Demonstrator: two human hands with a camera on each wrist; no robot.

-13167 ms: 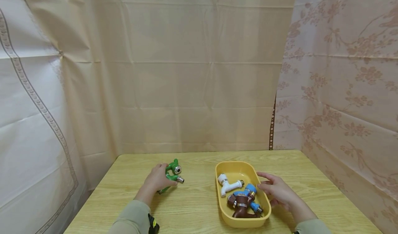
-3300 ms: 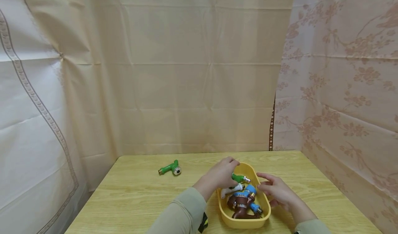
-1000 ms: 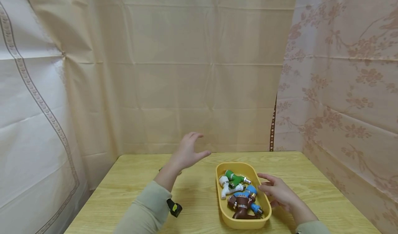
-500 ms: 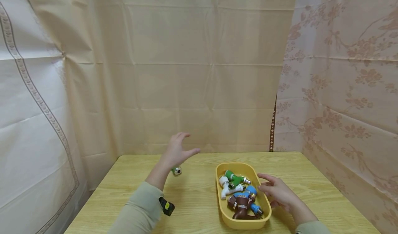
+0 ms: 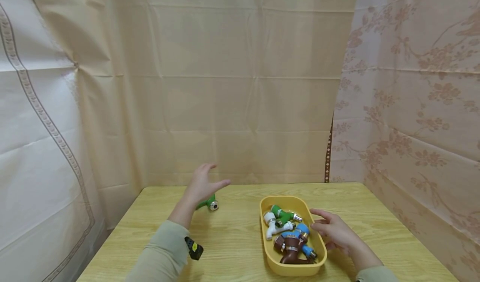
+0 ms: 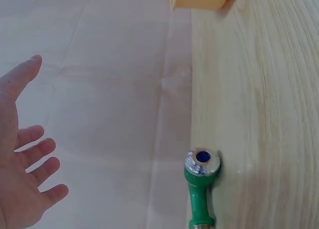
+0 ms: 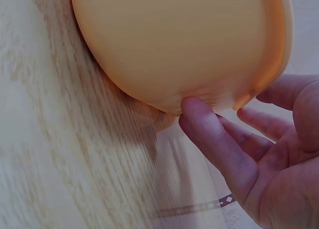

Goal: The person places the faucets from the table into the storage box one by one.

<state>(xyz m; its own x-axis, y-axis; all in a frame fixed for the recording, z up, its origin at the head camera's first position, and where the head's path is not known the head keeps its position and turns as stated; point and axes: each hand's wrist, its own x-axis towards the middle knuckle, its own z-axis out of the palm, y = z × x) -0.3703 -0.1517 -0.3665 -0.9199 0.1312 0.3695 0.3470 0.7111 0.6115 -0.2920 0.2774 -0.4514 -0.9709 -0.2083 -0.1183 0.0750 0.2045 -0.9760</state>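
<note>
My left hand (image 5: 201,187) hovers above the table's far left part, thumb and fingers spread, holding nothing. Below and behind it lies a green tap (image 5: 212,204), partly covered by the hand in the head view. The left wrist view shows that green tap (image 6: 199,196) apart from the fingers. With its fingertips, my right hand (image 5: 339,235) touches the right wall of a yellow tub (image 5: 294,269). Inside the tub are another green tap (image 5: 286,218), a white tap (image 5: 273,231), a blue tap (image 5: 301,228) and a brown tap (image 5: 291,248), the brown one overlapping the blue.
The wood-grain table (image 5: 232,248) ends at a beige curtain (image 5: 240,107) behind. Patterned cloth (image 5: 420,107) hangs at the right, white cloth (image 5: 41,148) at the left. A black device (image 5: 194,248) is strapped to the left wrist.
Earlier, two green taps lay on the table; my left hand brought one into the tub and let go. It has since moved left, back over the other. My right hand stayed at the tub.
</note>
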